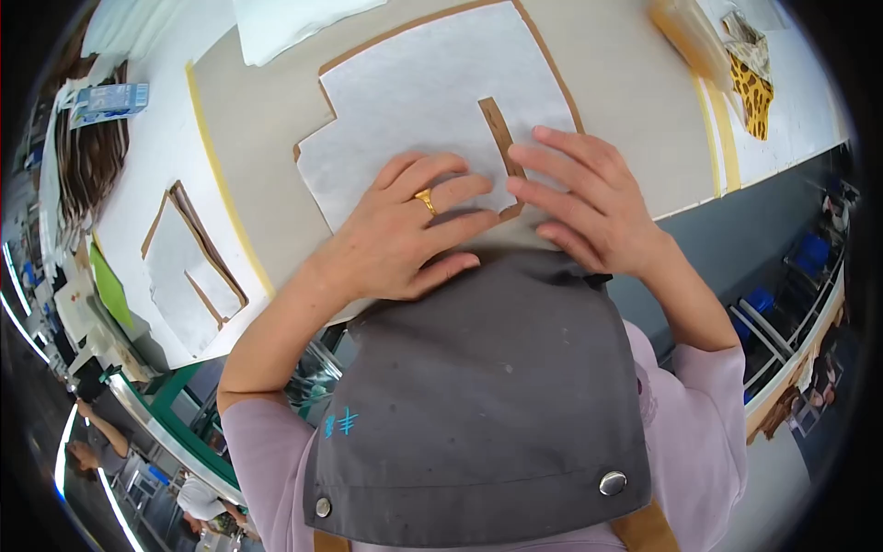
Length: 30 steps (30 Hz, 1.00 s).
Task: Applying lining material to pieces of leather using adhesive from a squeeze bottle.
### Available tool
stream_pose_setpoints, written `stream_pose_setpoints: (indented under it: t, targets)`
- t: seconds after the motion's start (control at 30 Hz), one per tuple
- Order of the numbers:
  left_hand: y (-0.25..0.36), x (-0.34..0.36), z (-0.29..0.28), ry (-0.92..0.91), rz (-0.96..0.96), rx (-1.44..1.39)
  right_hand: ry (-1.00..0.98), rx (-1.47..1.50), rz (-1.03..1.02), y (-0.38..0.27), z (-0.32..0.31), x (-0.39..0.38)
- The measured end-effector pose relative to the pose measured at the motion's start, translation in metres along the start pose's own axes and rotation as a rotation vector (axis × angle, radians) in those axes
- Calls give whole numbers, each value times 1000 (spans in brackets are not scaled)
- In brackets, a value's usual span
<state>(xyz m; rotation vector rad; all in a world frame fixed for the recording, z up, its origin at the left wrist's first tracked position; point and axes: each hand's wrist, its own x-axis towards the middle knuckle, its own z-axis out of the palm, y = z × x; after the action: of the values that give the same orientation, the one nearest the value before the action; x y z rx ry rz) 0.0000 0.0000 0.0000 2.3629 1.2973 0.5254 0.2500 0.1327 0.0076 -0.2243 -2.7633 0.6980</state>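
Note:
A large white-faced panel (405, 101) with thin brown edges and a notch at its left side lies on the grey work surface in front of me. A narrow brown strip (495, 124) runs across its right part. My left hand (418, 221), with a gold ring, rests on the panel's near part, fingers stretched out and slightly bent. Over the strip's near end, my right hand (589, 198) has its fingers spread, with fingertips at or just beside the strip. Whether they press on it I cannot tell. Neither hand grips anything visible.
Smaller white-and-brown pieces (189, 267) lie at the left, beyond yellow tape (221, 175). Behind them are a blue carton (108, 101) and stacked brown sheets (97, 170). An amber-coloured container (690, 41) and leopard-patterned material (754, 97) are at far right. People appear lower left.

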Motion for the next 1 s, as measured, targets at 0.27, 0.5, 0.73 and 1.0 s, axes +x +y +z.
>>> stream_pose_setpoints:
  t: [0.27, 0.5, 0.73, 1.0]
  targets:
    - [-18, 25, -18, 233, -219, 112, -128, 9, -98, 8, -15, 32]
    - [-53, 36, -10, 239, -334, 277, -97, -311, 77, 59, 7, 90]
    - [6, -27, -3, 188, -582, 186, 53, -573, 237, 79, -6, 80]
    - [29, -44, -1, 82, -661, 165, 45, -177, 144, 65, -9, 124]
